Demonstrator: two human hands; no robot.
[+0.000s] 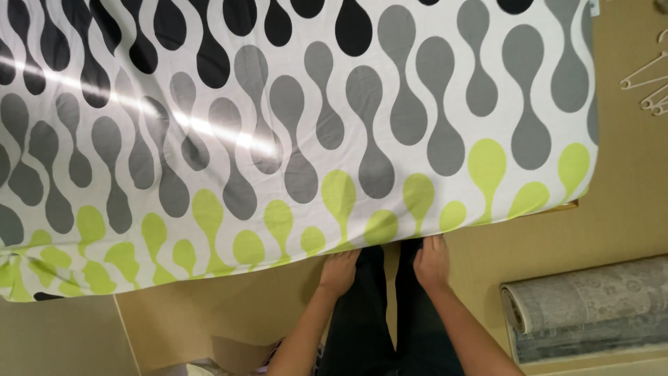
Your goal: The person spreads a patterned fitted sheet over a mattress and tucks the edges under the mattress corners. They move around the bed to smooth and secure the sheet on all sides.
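From the head camera, looking straight down, a large patterned sheet (299, 132) fills most of the frame, stretched over a bed or mattress; its print runs in drop-like shapes from black at the top, through grey in the middle, to lime green along the near edge (a streak of light glares across the left part of it). The left hand (339, 271) reaches up to that near edge, palm down, with its fingertips at or just under the hem where the green shapes end; whether the fingers pinch the cloth or only press against it cannot be told, since their tips are hidden by the fabric. The right hand (431, 263) sits just beside it, a little to the right, fingers likewise pointing into the hem and touching it, its hold equally unclear. Between and below the two forearms the person's dark trousers (379, 327) show. On the tan floor (626, 209) to the right lies a rolled grey rug (591, 306), well apart from the hands, and white clothes hangers (647, 76) lie near the upper right corner.
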